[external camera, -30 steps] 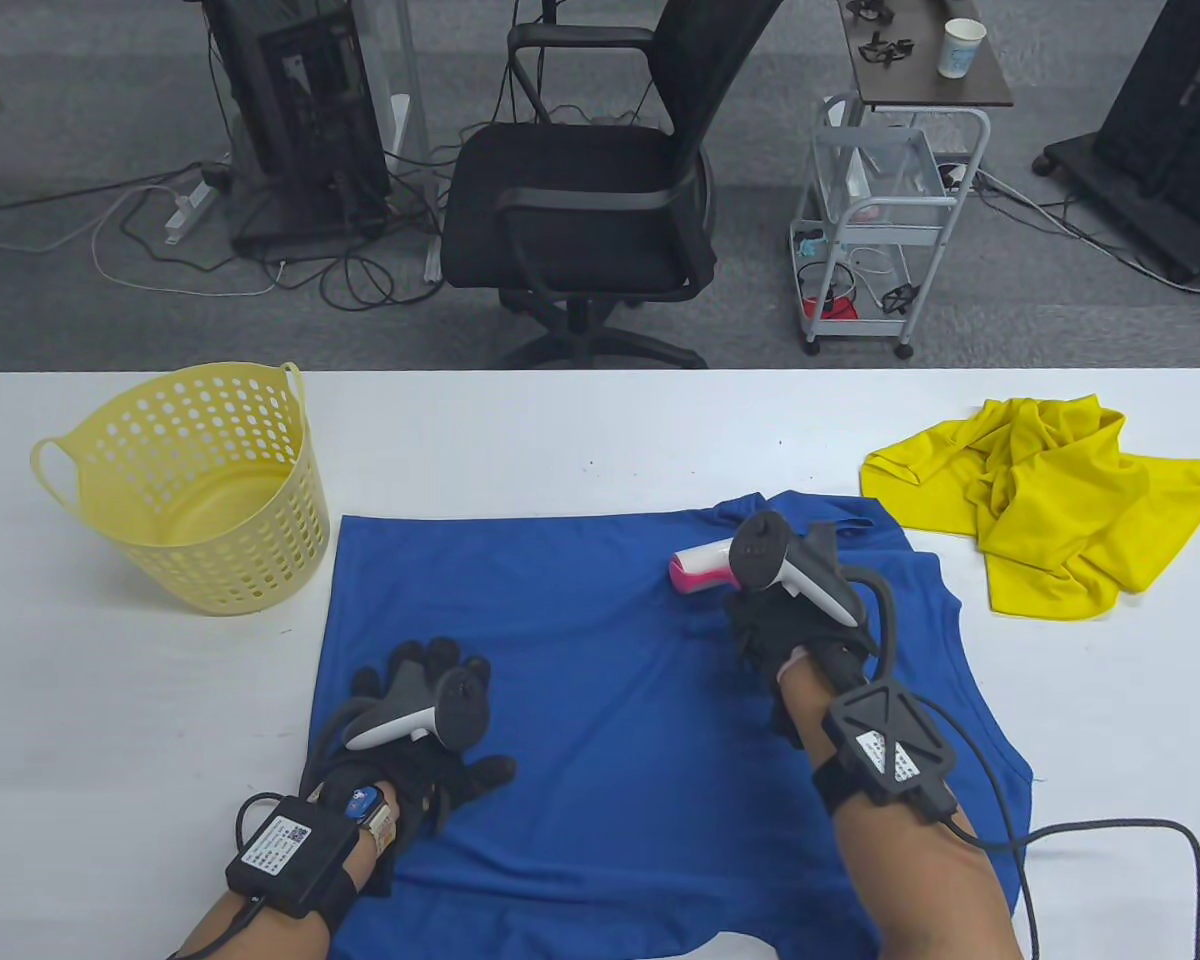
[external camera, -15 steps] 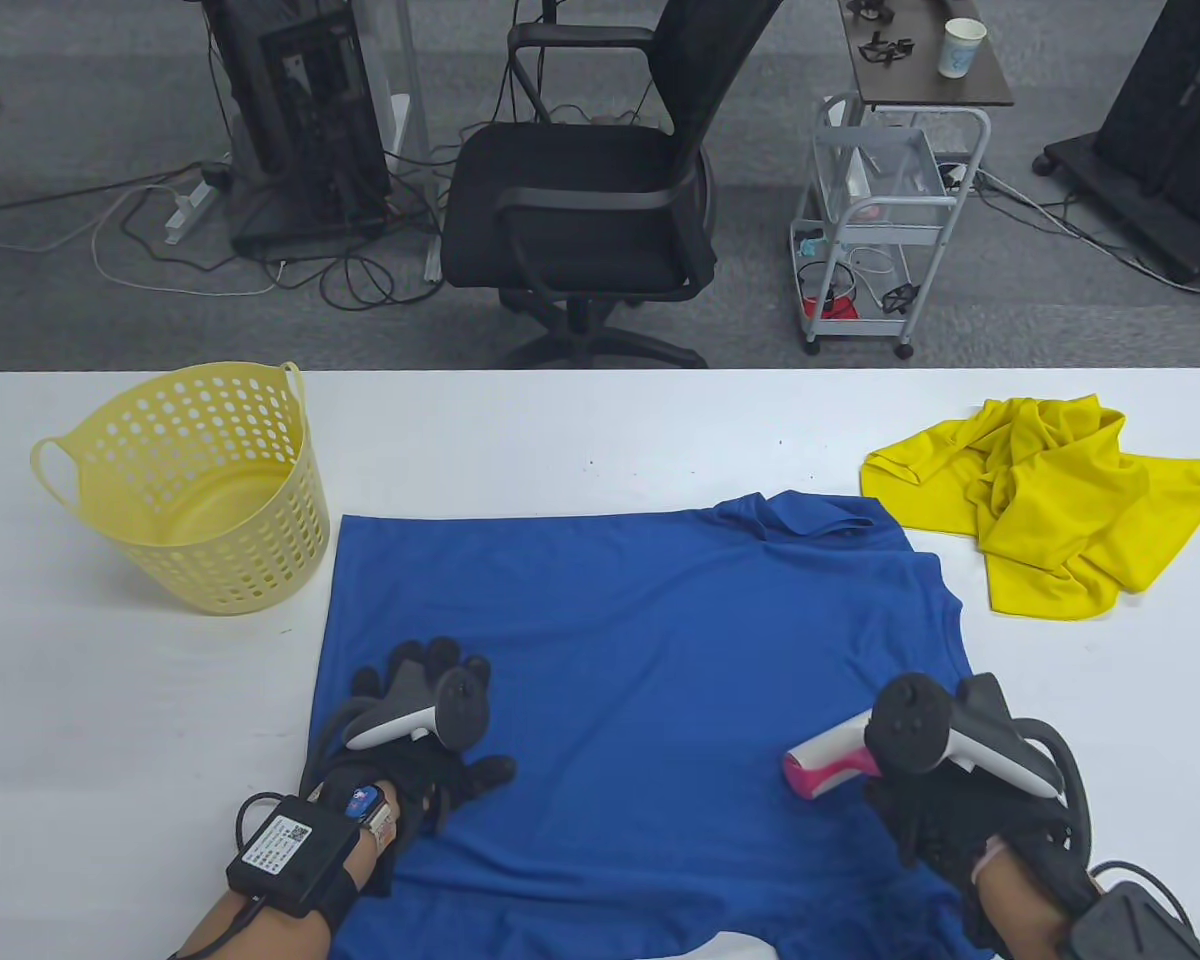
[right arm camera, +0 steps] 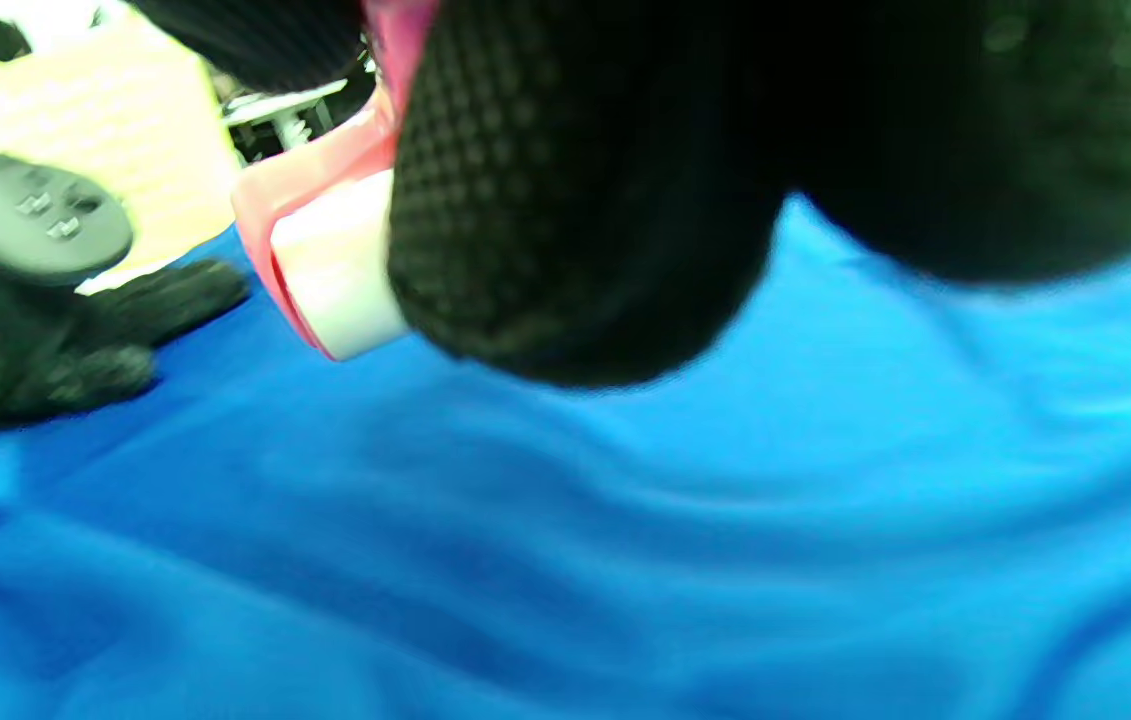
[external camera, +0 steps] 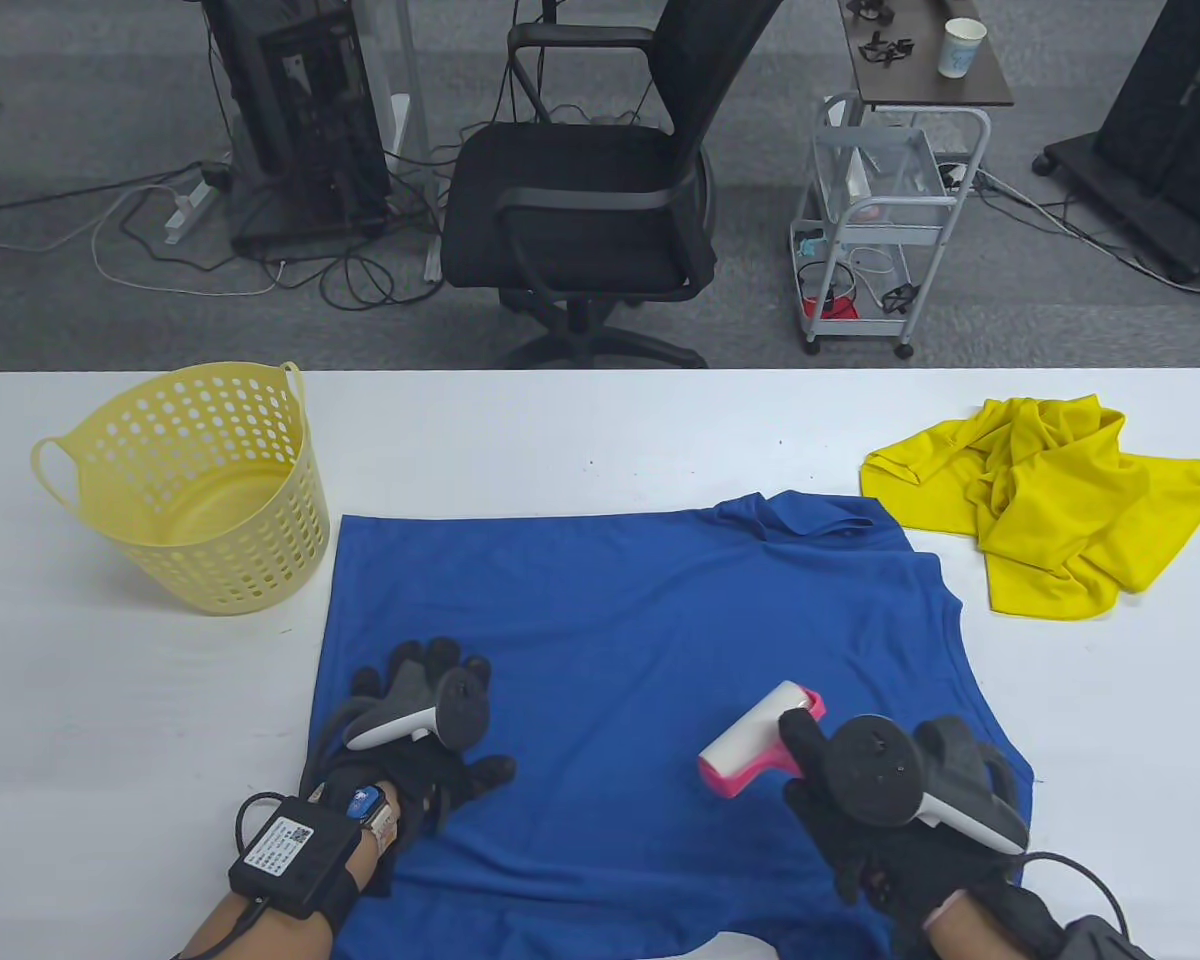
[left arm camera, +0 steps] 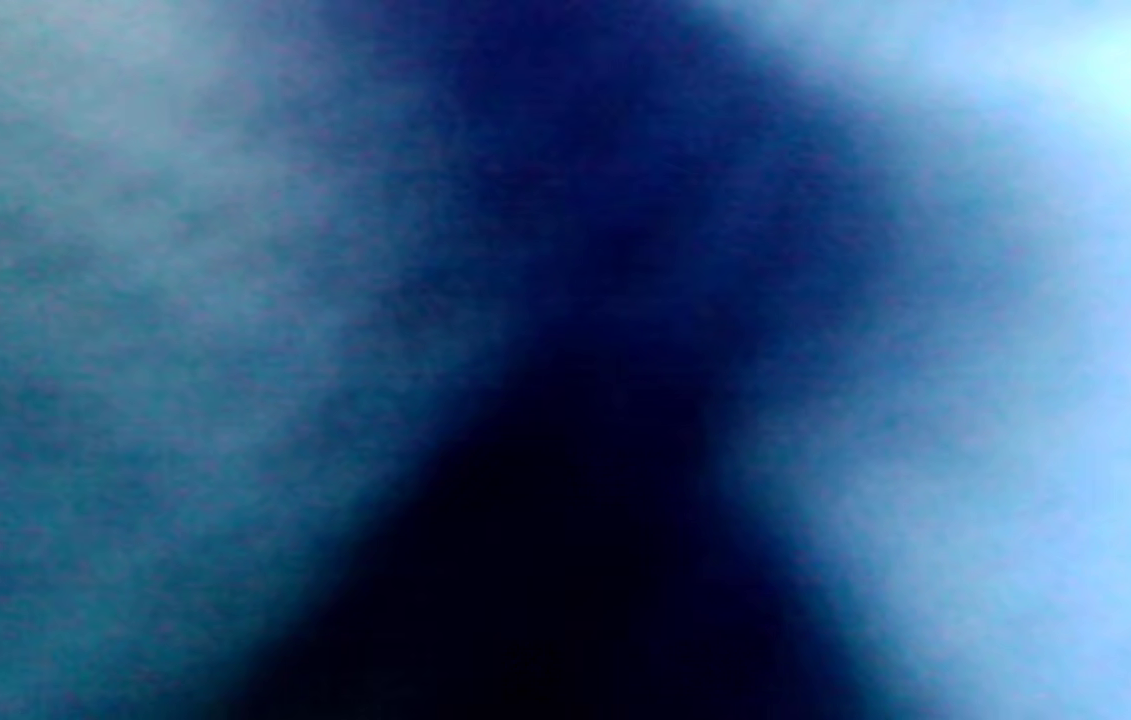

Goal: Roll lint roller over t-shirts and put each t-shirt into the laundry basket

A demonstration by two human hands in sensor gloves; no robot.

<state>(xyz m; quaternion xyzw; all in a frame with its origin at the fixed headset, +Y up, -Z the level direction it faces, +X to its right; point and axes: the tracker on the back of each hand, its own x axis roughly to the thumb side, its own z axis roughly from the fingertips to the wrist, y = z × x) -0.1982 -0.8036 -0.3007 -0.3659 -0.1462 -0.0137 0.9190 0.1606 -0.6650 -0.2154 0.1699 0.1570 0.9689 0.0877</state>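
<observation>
Table view: laundry basket [external camera: 210,500] holds nothing; left hand [external camera: 430,735] flat on blue t-shirt [external camera: 620,640], right hand [external camera: 880,820] grips lint roller [external camera: 755,740].

A blue t-shirt [external camera: 640,690] lies spread flat across the near centre of the white table. A pink-and-white lint roller [external camera: 760,738] sits on its near right part, tilted diagonally. A crumpled yellow t-shirt [external camera: 1045,500] lies far right. A perforated yellow laundry basket [external camera: 195,490] stands upright, far left.

Black gloved fingers [right arm camera: 575,200] grip pink-white lint roller [right arm camera: 330,250], seemingly touching blue t-shirt [right arm camera: 625,540].
</observation>
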